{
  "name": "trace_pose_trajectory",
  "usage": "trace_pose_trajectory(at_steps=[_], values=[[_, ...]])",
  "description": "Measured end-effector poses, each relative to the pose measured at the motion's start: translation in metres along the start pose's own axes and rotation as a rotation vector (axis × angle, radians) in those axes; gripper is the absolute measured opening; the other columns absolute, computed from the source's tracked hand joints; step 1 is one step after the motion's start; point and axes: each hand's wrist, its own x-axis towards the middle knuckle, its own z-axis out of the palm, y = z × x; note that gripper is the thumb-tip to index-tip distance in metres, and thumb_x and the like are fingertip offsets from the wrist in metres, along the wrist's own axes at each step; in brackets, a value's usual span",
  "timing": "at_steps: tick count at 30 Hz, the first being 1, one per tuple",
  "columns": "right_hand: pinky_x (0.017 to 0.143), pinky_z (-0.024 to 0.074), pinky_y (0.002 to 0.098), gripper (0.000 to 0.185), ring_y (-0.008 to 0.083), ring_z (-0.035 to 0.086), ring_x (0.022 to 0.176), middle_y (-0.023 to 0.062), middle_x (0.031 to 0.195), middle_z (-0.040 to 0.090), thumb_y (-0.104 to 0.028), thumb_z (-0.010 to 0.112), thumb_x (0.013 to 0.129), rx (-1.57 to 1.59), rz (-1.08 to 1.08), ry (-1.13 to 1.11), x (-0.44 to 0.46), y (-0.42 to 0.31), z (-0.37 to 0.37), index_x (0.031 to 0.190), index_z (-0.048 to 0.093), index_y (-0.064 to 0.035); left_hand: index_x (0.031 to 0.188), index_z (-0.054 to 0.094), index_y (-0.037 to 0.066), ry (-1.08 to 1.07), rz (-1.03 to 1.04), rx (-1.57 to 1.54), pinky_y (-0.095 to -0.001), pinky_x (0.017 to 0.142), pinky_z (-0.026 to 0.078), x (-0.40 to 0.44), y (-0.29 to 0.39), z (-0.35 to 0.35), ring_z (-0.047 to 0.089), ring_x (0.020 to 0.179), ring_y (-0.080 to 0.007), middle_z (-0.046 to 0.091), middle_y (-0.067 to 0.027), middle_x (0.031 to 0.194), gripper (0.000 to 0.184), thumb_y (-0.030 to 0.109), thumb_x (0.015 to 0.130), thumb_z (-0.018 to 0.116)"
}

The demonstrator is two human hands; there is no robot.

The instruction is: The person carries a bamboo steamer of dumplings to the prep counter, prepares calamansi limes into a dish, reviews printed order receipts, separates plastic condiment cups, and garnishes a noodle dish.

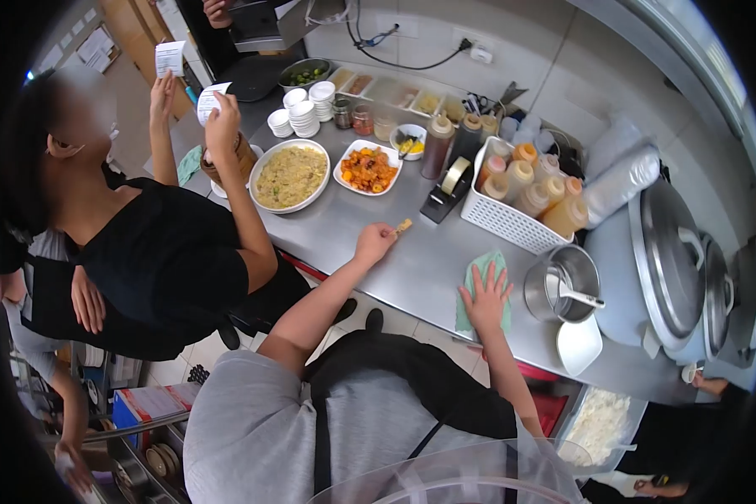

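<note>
My left hand [376, 244] pinches a small yellowish-brown piece [404, 227] above the steel counter [353, 277]. Spread flat, my right hand [485, 301] presses on a light green cloth [496, 267] near the counter's front edge. Beyond my left hand are a square white bowl of orange-red food [368, 169] and a round white bowl of fried rice [290, 176]. A black tape dispenser [447, 191] stands between my hands, farther back. To the right of the cloth is a metal pot [562, 283] with a white-handled utensil in it.
A white basket [508, 223] holds several sauce bottles. Large lidded pots [672, 260] stand at the right, near a white dish [580, 345]. A co-worker in black [168, 252] at the left holds paper slips [212, 102]. White cups [303, 118] are stacked at the back.
</note>
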Motion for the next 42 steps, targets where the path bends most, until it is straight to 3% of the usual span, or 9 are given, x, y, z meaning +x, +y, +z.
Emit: trace_pose_trajectory(at_steps=[3,11,14,16,17,23,31,36,42], values=[[0.101,0.0088,0.0581,0.060,0.0423,0.012,0.129,0.0154,0.142,0.018,-0.048,0.048,0.081,0.007,0.027,-0.027,0.004,-0.001,0.002,0.133,0.033,-0.0216,0.079,0.063,0.002,0.045,-0.403,-0.871,-0.0206,0.044,0.040,0.024,-0.019,-0.031,0.048,0.049,-0.0061,0.055,-0.0011,0.060,0.011,0.013,0.075,0.063],[0.102,0.0074,0.0562,0.059,0.0411,0.011,0.129,0.0150,0.142,0.017,-0.048,0.048,0.081,0.020,0.049,-0.027,0.023,-0.004,0.008,0.132,0.035,-0.0217,0.085,0.064,-0.002,0.468,-0.334,-0.506,-0.0332,0.055,0.046,0.169,-0.090,-0.082,0.058,0.053,-0.0230,0.060,-0.0107,0.058,0.026,0.020,0.070,0.067],[0.103,0.0078,0.0556,0.059,0.0412,0.011,0.129,0.0154,0.142,0.017,-0.047,0.049,0.081,0.032,0.051,-0.030,0.024,-0.005,0.006,0.132,0.035,-0.0214,0.094,0.062,-0.001,0.527,-0.373,-0.465,-0.0377,0.068,0.047,0.180,-0.071,-0.095,0.060,0.071,-0.0326,0.062,-0.0182,0.074,0.037,0.023,0.067,0.070],[0.103,0.0079,0.0555,0.059,0.0413,0.011,0.129,0.0156,0.142,0.017,-0.047,0.049,0.081,0.032,0.051,-0.028,0.024,-0.005,0.005,0.132,0.035,-0.0215,0.101,0.060,0.001,0.774,-0.227,-0.079,-0.0382,0.076,0.045,0.170,-0.058,-0.095,0.057,0.086,-0.0339,0.058,-0.0211,0.093,0.044,0.025,0.065,0.072],[0.103,0.0080,0.0554,0.059,0.0414,0.012,0.129,0.0158,0.142,0.018,-0.046,0.049,0.081,0.034,0.053,-0.031,0.025,-0.005,0.005,0.132,0.036,-0.0216,0.106,0.057,0.002,0.655,-0.271,-0.101,-0.0388,0.083,0.042,0.153,-0.038,-0.104,0.051,0.098,-0.0346,0.052,-0.0224,0.107,0.048,0.024,0.066,0.071],[0.102,0.0103,0.0552,0.059,0.0420,0.015,0.128,0.0159,0.141,0.020,-0.045,0.050,0.080,0.044,-0.005,-0.005,0.031,-0.006,0.004,0.132,0.037,-0.0192,0.096,0.057,0.002,0.648,0.254,-0.141,-0.0391,0.088,0.038,0.059,-0.006,-0.060,0.048,0.099,-0.0335,0.053,-0.0168,0.102,0.027,0.010,0.071,0.062],[0.101,0.0158,0.0553,0.060,0.0397,0.020,0.128,0.0134,0.139,0.026,-0.041,0.049,0.080,-0.054,-0.468,-0.190,0.042,-0.082,0.032,0.132,0.034,-0.0171,0.100,0.057,0.005,0.078,0.418,-0.332,-0.0379,0.089,0.038,-0.073,0.051,-0.012,0.048,0.101,-0.0307,0.054,-0.0132,0.104,0.027,0.010,0.073,0.059],[0.101,0.0182,0.0538,0.057,0.0382,0.022,0.128,0.0127,0.139,0.028,-0.038,0.049,0.080,0.000,-0.580,-0.107,0.032,-0.134,0.053,0.132,0.035,-0.0179,0.098,0.057,0.004,0.009,0.461,-0.329,-0.0404,0.086,0.039,-0.088,0.072,0.012,0.051,0.096,-0.0318,0.056,-0.0140,0.097,0.025,0.014,0.075,0.058],[0.101,0.0219,0.0516,0.053,0.0359,0.024,0.127,0.0115,0.138,0.030,-0.034,0.048,0.082,0.037,-0.557,0.016,0.045,-0.061,0.059,0.131,0.036,-0.0192,0.097,0.057,0.004,-0.043,0.465,-0.427,-0.0378,0.076,0.044,-0.100,0.082,0.021,0.055,0.085,-0.0299,0.057,-0.0135,0.090,0.023,0.011,0.076,0.057]])
